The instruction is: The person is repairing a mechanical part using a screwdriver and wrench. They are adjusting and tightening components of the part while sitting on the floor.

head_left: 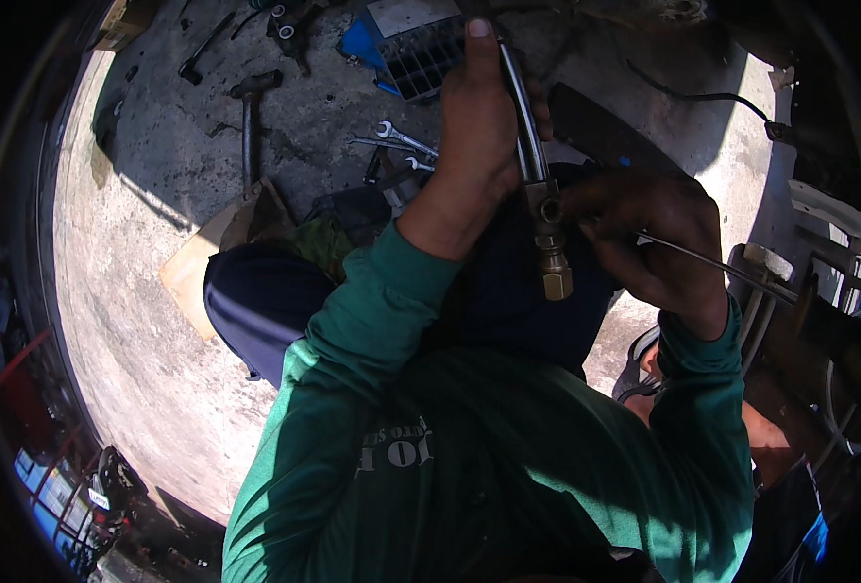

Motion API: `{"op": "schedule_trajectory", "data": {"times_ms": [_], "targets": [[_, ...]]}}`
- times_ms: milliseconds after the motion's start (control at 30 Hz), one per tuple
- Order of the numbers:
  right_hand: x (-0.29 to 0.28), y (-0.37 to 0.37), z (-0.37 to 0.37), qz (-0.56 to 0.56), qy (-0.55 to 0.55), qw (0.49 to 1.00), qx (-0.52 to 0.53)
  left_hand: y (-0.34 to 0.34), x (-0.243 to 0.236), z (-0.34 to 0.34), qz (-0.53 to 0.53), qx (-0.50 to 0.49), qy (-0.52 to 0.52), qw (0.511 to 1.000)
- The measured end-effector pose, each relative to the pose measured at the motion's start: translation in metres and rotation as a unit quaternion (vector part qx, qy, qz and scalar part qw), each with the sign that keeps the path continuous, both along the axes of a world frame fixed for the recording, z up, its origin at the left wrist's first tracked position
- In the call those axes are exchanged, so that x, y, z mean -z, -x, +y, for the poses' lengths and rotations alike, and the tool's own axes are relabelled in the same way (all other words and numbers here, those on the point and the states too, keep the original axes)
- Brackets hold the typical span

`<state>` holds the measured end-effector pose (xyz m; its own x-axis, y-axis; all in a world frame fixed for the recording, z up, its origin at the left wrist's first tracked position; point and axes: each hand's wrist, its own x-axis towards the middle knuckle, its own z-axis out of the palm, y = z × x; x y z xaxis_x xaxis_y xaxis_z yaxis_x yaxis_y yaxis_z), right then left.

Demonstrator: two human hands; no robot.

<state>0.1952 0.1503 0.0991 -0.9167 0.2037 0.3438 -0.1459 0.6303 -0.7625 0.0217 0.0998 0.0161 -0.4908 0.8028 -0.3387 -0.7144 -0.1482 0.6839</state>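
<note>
My left hand [474, 117] grips a shiny metal tube [528, 126] upright in front of me, thumb along its upper end, with a brass fitting [554, 262] at its lower end, over my dark trousers. My right hand [654, 233] is closed around a long thin metal rod [702, 257], its fingertips beside the fitting's side opening; whether the rod's tip is inside the opening is hidden.
On the concrete floor [139, 311] lie a hammer [251, 131], several wrenches [401, 136], a socket tool [197, 58], cardboard [192, 282] and a compartment box [421, 63]. Another person's bare leg [770, 437] is at right, near metal parts [838, 223].
</note>
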Motion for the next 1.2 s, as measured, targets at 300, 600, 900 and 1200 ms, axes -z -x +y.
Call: {"op": "schedule_trajectory", "data": {"times_ms": [300, 600, 900, 1200], "targets": [[-0.0004, 0.0001, -0.0016, 0.002, -0.01, 1.0, 0.007, 0.0, -0.0005, 0.0, -0.011, -0.001, -0.004, 1.0], [-0.0011, 0.0008, -0.0017, 0.0, -0.014, 1.0, 0.009, -0.0004, -0.0018, -0.0003, 0.0, -0.002, -0.004, 1.0], [0.0002, -0.0011, -0.0026, -0.003, 0.003, 1.0, 0.016, -0.0011, -0.0022, -0.0013, 0.007, -0.005, -0.007, 1.0], [-0.0019, -0.0019, -0.0026, -0.005, -0.023, 1.0, 0.015, -0.0019, -0.0048, -0.0011, 0.013, -0.005, -0.005, 1.0]]}}
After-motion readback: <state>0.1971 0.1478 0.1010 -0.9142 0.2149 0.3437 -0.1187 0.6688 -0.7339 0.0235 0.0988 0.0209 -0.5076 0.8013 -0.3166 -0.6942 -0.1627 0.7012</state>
